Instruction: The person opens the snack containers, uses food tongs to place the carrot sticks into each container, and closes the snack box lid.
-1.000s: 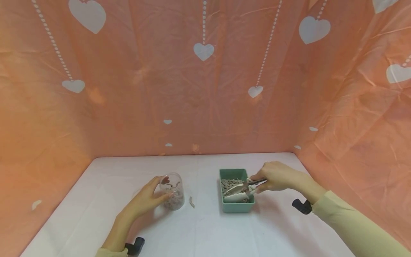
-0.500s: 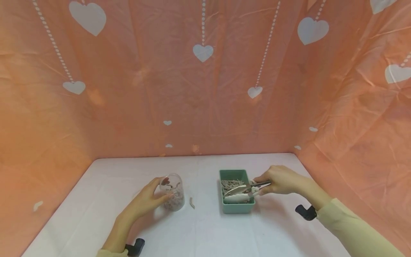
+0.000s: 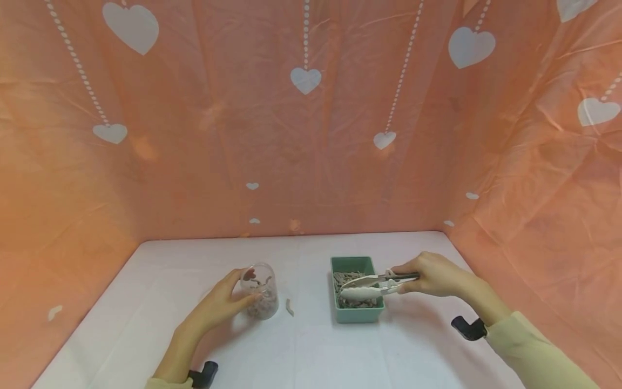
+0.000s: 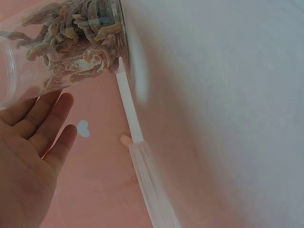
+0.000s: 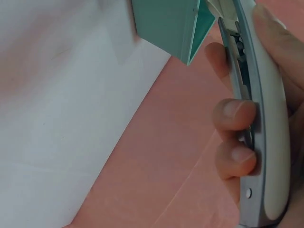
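My left hand [image 3: 223,302] holds a clear cylindrical jar [image 3: 262,305] with its thumb in front and fingers behind. The jar stands upright on the table, partly filled with brownish, powdery dried strips [image 4: 76,52]. In my right hand [image 3: 432,274] is a pair of tongs [image 3: 376,278], gripped at the handles, the fingers curled round them in the right wrist view. Their pale, broad heads lie over a green rectangular box [image 3: 357,315], above the grey-brown strips [image 3: 357,303] inside it. Between jar and box a single loose strip [image 3: 289,307] lies on the table.
The white table [image 3: 311,351] ends against an orange cloth backdrop [image 3: 311,178] with white hearts, which also rises on both sides. A clear, flattened thing [image 4: 152,185] lies near the left hand in the left wrist view.
My right hand has drawn back to the right, and the tongs' heads now show higher over the strips in the box. The left hand and the jar stay in place.
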`<state>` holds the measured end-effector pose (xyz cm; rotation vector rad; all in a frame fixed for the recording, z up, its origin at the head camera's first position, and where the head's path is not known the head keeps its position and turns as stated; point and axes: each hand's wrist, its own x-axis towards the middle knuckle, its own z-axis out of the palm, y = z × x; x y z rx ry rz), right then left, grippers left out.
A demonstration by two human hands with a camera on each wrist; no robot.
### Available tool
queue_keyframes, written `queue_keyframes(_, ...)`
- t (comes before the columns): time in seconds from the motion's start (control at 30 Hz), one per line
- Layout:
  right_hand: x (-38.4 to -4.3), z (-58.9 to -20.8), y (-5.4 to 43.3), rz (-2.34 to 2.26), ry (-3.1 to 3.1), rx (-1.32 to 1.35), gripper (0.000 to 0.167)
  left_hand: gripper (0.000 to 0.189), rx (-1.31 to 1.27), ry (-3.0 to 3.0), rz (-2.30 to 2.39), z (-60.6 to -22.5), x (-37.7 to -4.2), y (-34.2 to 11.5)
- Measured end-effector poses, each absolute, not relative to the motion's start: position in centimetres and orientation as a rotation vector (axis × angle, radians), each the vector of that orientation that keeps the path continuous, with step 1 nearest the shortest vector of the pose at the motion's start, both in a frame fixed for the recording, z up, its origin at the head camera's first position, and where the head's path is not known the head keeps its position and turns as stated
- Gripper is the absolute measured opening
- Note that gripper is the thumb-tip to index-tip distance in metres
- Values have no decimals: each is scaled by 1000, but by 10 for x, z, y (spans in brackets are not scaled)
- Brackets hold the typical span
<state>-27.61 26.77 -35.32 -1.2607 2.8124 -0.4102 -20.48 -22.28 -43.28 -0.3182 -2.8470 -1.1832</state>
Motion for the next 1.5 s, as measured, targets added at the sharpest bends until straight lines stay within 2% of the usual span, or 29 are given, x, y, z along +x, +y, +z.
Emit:
queue_keyframes(0.8, -265, -355, 284, -805, 2853, -1114, 48, 72, -331, -2843, -1193, -432, -203, -221)
queue_keyframes(1.07, -265, -351, 287, -879, 2879, -1184, 46, 71, -335, -2838, -1185, -432, -203, -221)
queue_keyframes(1.5, -263, -350, 285, -866, 2871, -1095, 50, 70, -345, -2833, -1179, -432, -203, -222)
